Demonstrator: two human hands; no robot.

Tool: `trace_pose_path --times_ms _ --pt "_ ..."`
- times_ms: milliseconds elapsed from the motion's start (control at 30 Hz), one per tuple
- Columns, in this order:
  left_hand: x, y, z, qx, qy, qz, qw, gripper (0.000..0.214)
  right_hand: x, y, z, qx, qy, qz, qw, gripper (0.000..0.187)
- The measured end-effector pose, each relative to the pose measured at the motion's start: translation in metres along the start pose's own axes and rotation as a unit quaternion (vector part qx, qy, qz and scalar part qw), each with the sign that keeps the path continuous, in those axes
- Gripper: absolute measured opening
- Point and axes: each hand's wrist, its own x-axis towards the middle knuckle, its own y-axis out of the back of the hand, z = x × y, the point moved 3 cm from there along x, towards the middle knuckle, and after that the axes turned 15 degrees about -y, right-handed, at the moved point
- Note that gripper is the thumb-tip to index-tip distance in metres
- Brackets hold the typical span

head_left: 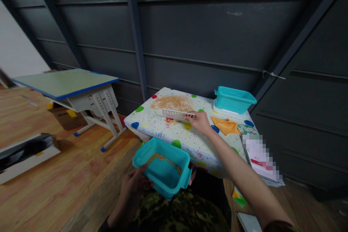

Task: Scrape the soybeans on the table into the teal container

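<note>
My left hand [135, 180] grips the near left rim of a teal plastic bin [163, 148], which is held in front of the table's near edge, above my lap. Small round yellow beans [158, 156] lie in a curved line on the bin's floor. Over the table, my right hand [199, 120] holds the right end of a white slotted plastic strip [174, 114], stood on its long edge. Behind the strip spreads a pile of the same yellow beans [174, 102]. A few reddish and yellow bits lie just on its near side.
A balloon-print cloth covers the table [152, 125]. At its back right stands a second teal bin [235, 99] on something white, with an orange cloth [227, 125] and papers [261, 156] nearer. A green-topped desk [67, 81] stands left; a dark panelled wall [203, 36] rises behind.
</note>
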Motion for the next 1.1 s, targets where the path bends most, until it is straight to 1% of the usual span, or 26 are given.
trace_pose_path --times_ms 133,200,367,533,733,800,967,1100 --pt "0.002 0.003 -0.004 0.006 0.004 0.005 1.000 0.067 -0.001 -0.001 -0.002 0.008 -0.003 -0.007 1.000 0.028" --pt "0.003 0.004 -0.007 0.005 0.004 0.004 1.000 0.068 -0.002 -0.001 -0.002 0.017 -0.001 -0.004 1.000 0.028" --pt "0.006 0.006 -0.011 -0.003 0.000 0.009 1.000 0.069 -0.003 -0.001 -0.004 0.023 0.011 -0.009 1.000 0.021" --pt "0.006 0.005 -0.009 -0.009 0.001 0.005 1.000 0.071 -0.005 -0.002 -0.006 0.040 0.003 -0.022 0.999 0.018" --pt "0.004 0.005 -0.008 -0.012 -0.001 0.016 1.000 0.062 -0.007 -0.002 -0.006 0.041 -0.007 -0.039 0.998 0.016" --pt "0.004 0.004 -0.008 -0.009 0.000 0.012 1.000 0.065 -0.007 -0.002 -0.006 0.036 -0.007 -0.043 0.998 0.019" --pt "0.003 0.002 -0.005 -0.015 0.002 0.015 1.000 0.068 -0.007 -0.001 -0.006 0.031 0.000 -0.048 0.998 0.035" --pt "0.003 0.002 -0.004 -0.014 -0.002 0.020 1.000 0.070 -0.005 0.000 -0.005 0.041 -0.004 -0.018 0.999 0.035"
